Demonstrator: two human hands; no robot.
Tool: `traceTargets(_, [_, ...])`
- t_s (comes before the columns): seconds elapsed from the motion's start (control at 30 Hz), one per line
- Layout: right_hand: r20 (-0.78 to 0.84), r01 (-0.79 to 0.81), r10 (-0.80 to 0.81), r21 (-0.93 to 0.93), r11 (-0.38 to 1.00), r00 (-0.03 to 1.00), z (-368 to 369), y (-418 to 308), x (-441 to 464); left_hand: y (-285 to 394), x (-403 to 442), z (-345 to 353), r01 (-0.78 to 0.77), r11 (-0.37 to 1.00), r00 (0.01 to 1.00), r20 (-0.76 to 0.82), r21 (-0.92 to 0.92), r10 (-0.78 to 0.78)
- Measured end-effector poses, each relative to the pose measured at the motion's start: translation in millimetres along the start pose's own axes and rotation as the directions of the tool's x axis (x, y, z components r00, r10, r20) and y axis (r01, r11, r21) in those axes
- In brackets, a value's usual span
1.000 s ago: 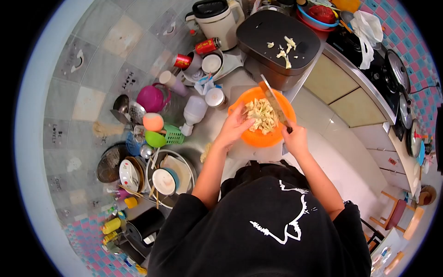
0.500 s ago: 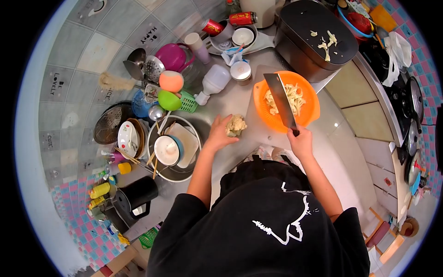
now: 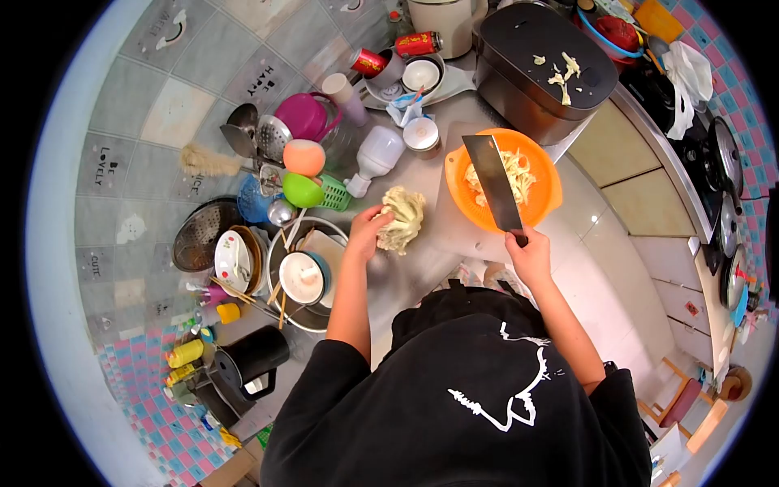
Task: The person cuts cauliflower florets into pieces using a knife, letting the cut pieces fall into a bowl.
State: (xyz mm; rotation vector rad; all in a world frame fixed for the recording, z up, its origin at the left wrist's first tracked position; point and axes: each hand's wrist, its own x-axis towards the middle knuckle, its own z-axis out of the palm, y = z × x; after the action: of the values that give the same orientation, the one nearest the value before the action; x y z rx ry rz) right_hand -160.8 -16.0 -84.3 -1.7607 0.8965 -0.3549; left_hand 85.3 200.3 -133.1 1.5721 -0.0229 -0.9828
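Note:
A pale cauliflower piece (image 3: 402,221) is gripped in my left hand (image 3: 369,230), above the metal counter left of the cutting board (image 3: 448,231). My right hand (image 3: 531,253) is closed round the handle of a cleaver (image 3: 495,183). Its broad blade lies across the upper left part of an orange basket (image 3: 545,183), seen from above. Cut cauliflower pieces (image 3: 518,174) fill the middle of the basket, partly hidden by the blade. The basket rests on the board.
A dark lidded bin (image 3: 527,81) with scraps on top stands beyond the basket. Left are a metal basin (image 3: 312,325) with bowls, a black kettle (image 3: 251,361) and a white bottle (image 3: 377,154). A lidded jar (image 3: 422,136) stands behind the board.
My left hand has left the basket and now holds the cauliflower piece, lifted and turned. The cleaver has swung from the basket's right side to its left. The view has shifted.

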Motion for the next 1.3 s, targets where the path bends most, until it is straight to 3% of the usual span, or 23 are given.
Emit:
traceTargets(0.03, [-0.004,0.002,-0.002,0.010,1.000,1.000,-2,0,1,8,-3,1,0.047,0.968,0.996,0.089,-0.245,-0.025])
traceTargets(0.17, [-0.051,-0.018,0.026,0.152,0.988,0.998,-4,-3,5,42,-16,28,0.056,0.866,0.980,0.194,-0.498,0.048])
traceTargets(0.27, [-0.121,-0.003,0.037,0.270,0.963,0.992,-8,-24,10,67,-24,64,-0.018,0.907,0.971,0.210,-0.420,0.116])
traceTargets(0.33, [-0.174,0.094,-0.074,0.110,0.990,0.982,-13,-53,13,82,-31,95,-0.135,0.942,0.958,0.204,-0.308,0.204])
traceTargets(0.43, [-0.248,0.191,-0.126,0.255,0.948,0.960,-6,-70,28,80,-23,134,-0.263,0.953,0.947,0.150,-0.152,0.285])
traceTargets(0.5, [-0.263,0.194,-0.138,0.201,0.960,0.955,-8,-87,35,83,-25,157,-0.273,0.950,0.941,0.165,-0.151,0.297])
traceTargets(0.57, [-0.270,0.194,-0.149,0.148,0.970,0.951,-12,-89,44,82,-25,174,-0.373,0.927,0.917,0.138,-0.036,0.374])
traceTargets(0.67, [-0.350,0.319,-0.235,0.205,0.925,0.907,-11,-73,59,84,-23,184,-0.353,0.932,0.920,0.150,-0.079,0.361])
traceTargets(0.73, [-0.298,0.232,-0.151,0.260,0.937,0.943,-17,-68,61,83,-18,184,-0.315,0.943,0.928,0.174,-0.109,0.330])
traceTargets(0.87, [-0.286,0.254,-0.159,0.334,0.908,0.945,-25,-66,60,77,-7,183,-0.200,0.960,0.937,0.249,-0.198,0.247])
traceTargets(0.93, [-0.177,0.129,-0.039,0.536,0.834,0.984,-30,-74,57,78,-6,182,-0.157,0.956,0.937,0.270,-0.247,0.223])
traceTargets(1.03, [-0.189,0.178,-0.076,0.617,0.766,0.979,-29,-76,56,81,-4,174,-0.054,0.947,0.937,0.312,-0.316,0.157])
traceTargets(1.1, [-0.197,0.181,-0.067,0.644,0.744,0.978,-35,-84,57,79,2,160,0.052,0.880,0.952,0.289,-0.473,0.099])
traceTargets(1.17, [-0.259,0.220,-0.061,0.649,0.728,0.964,-42,-89,63,82,0,142,0.029,0.865,0.968,0.231,-0.501,0.102])
traceTargets(1.23, [-0.276,0.222,-0.077,0.545,0.808,0.958,-48,-88,70,73,10,115,-0.073,0.861,0.987,0.086,-0.503,0.134])
traceTargets(1.27, [-0.281,0.252,-0.100,0.577,0.777,0.954,-50,-94,72,69,15,103,-0.075,0.859,0.988,0.081,-0.506,0.133])
traceTargets(1.3, [-0.275,0.249,-0.102,0.576,0.778,0.956,-48,-92,73,65,20,93,-0.159,0.885,0.987,-0.051,-0.437,0.152])
